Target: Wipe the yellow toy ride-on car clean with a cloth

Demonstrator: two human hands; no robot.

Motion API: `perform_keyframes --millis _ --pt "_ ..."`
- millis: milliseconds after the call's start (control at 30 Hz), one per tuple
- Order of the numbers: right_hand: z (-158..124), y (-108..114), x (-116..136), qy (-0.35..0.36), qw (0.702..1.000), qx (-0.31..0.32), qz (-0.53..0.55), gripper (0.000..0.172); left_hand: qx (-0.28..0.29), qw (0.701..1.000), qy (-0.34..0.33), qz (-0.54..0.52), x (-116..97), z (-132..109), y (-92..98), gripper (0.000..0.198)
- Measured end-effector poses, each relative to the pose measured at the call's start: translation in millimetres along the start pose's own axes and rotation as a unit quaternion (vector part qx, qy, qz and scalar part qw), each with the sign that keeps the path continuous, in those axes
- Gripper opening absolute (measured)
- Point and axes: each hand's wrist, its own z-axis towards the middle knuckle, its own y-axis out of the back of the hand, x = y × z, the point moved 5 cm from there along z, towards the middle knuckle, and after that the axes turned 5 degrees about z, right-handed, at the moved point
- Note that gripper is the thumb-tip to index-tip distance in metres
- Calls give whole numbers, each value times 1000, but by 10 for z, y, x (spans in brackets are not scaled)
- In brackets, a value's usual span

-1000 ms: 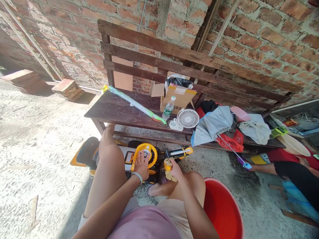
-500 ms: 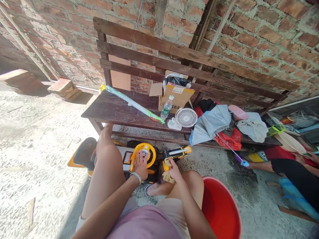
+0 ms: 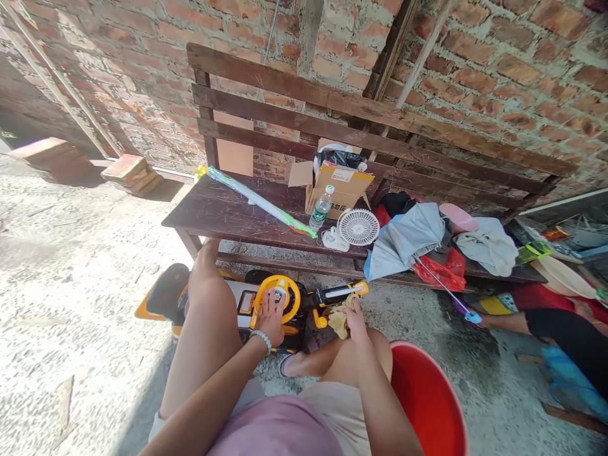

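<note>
Between my legs is a yellow and black ride-on toy with a yellow steering wheel (image 3: 295,297). My left hand (image 3: 270,316), a beaded bracelet at its wrist, lies spread on the wheel's hub and lower left part. My right hand (image 3: 357,320) is closed around a tan cloth (image 3: 338,322), which hangs to the left of the fingers, beside the toy's yellow and black arm (image 3: 338,293). The cloth is close to the end of that arm; whether they touch cannot be made out.
Behind the toy stands a wooden bench (image 3: 204,209) bearing a cardboard box (image 3: 337,190), bottle (image 3: 322,209), white fan (image 3: 358,227) and grey umbrella (image 3: 406,234). A red bucket (image 3: 427,399) is beside my right leg. Another person's leg (image 3: 506,323) shows at the right.
My right hand and the cloth have moved right, away from the small yellow part, toward the end of the toy's arm. My left hand stays on the wheel. The view has shifted slightly.
</note>
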Motion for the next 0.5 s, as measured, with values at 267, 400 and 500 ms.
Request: perform_keyframes --millis 267,400,500 --pt "-6 -379 -12 -154 960 -1 235 17 -10 1000 8 6 -18 3 24 102" --pt "-254 -668 -83 -172 958 51 225 19 -13 1000 12 7 -8 14 9 103" --pt "-386 -656 -88 -173 958 84 215 18 -16 1000 9 5 4 8 10 104"
